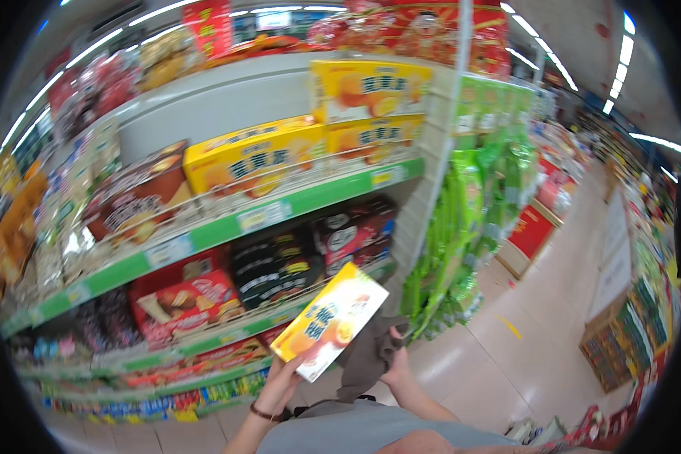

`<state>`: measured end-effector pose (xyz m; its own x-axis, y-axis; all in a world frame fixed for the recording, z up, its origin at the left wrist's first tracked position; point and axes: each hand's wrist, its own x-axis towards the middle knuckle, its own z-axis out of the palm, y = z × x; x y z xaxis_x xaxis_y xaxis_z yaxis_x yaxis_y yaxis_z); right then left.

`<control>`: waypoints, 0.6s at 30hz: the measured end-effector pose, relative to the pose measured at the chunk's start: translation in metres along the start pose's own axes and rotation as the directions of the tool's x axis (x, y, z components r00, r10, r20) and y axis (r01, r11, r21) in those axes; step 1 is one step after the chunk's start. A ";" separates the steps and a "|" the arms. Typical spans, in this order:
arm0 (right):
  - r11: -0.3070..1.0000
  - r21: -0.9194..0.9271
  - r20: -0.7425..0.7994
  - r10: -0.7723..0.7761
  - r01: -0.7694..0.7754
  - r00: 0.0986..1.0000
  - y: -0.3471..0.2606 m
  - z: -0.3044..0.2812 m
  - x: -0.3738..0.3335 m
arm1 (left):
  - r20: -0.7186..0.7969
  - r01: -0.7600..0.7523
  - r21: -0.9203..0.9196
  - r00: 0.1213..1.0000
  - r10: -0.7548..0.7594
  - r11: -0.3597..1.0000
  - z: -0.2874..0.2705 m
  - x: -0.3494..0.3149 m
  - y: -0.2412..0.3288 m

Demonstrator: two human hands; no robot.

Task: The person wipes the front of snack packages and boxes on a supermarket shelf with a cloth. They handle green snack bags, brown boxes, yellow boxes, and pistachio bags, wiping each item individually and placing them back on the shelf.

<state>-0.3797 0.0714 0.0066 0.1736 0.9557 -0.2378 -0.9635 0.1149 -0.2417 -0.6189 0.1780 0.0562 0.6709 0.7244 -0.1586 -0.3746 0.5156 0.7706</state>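
Note:
My left hand (281, 384), with a brown band at the wrist, grips the lower end of a yellow and white snack box (331, 321) with pictures of round yellow food. The box is tilted in front of the lower shelves, and glare whitens part of its face. To its right, my right hand (395, 366) is closed on a dark grey-brown cloth (367, 363) that hangs in folds beside the box. Similar yellow boxes (257, 155) stand on the upper shelf, some stacked at its right end.
The shelf unit (325, 195) has green price rails and holds a brown box (140, 193), black packs (272, 265) and a red pack (189, 306). Green bags (461, 219) hang at its end. Across the aisle floor (499, 333) stand stacked cartons (620, 344).

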 end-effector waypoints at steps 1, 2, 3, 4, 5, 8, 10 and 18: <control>1.000 0.008 0.006 -0.006 0.006 1.000 -0.001 0.003 -0.001 | 0.002 -0.012 0.027 1.000 0.012 1.000 0.000 0.001 0.004; 1.000 -0.006 0.016 -0.016 0.016 1.000 0.000 0.008 -0.003 | -0.026 -0.049 -0.014 0.998 0.049 0.999 0.003 0.000 0.008; 0.999 -0.018 0.032 -0.038 0.039 0.999 -0.001 0.012 -0.005 | -0.042 -0.087 -0.049 0.995 0.085 0.995 0.007 0.002 0.011; 0.999 -0.015 0.039 -0.033 0.034 0.999 -0.001 0.012 -0.004 | -0.039 -0.113 -0.124 0.993 0.109 0.986 0.002 0.005 0.011; 0.999 -0.007 0.045 -0.045 0.046 0.998 -0.002 0.009 -0.006 | -0.021 -0.127 -0.194 0.992 0.125 0.973 0.004 0.010 0.014; 0.998 -0.004 0.058 -0.062 0.062 0.996 -0.001 0.009 -0.009 | -0.156 -0.241 -0.326 0.967 0.199 0.914 0.002 0.029 0.009; 0.997 -0.013 0.068 -0.076 0.077 0.995 0.001 0.015 -0.013 | -0.233 -0.317 -0.346 0.941 0.247 0.883 -0.009 0.057 0.003; 0.996 -0.041 0.090 -0.070 0.074 0.993 0.008 0.018 -0.017 | -0.211 0.006 -0.105 0.977 -0.028 0.994 -0.020 0.108 0.030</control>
<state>-0.3939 0.0608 0.0261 0.2218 0.9657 -0.1349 -0.9388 0.1741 -0.2973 -0.5704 0.2803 0.0502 0.5311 0.7900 -0.3064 -0.4362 0.5649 0.7005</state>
